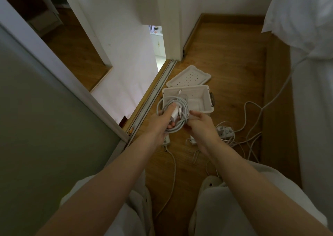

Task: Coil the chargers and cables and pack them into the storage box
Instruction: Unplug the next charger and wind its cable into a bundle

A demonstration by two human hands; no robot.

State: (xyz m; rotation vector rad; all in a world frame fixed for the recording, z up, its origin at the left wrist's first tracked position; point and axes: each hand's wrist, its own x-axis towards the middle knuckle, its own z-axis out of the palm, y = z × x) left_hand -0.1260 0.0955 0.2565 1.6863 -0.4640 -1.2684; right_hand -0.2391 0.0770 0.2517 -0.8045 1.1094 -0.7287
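White cable (pixel 180 126), coiled round its charger (pixel 174 114), sat gripped in my left hand (pixel 162 123) at the box's (pixel 207 96) seven o'clock, my right hand (pixel 201 127) loose-fingered beside it. Packing seemed barely begun: tangled cables (pixel 232 142) remained at four o'clock.

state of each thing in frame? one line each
storage box: open, a cable already inside
lid: off, on floor behind storage box
charger coil: wound, over storage box's near corner
left hand: grips charger coil
right hand: at charger coil's edge, grip unclear
floor cables: loose, uncoiled
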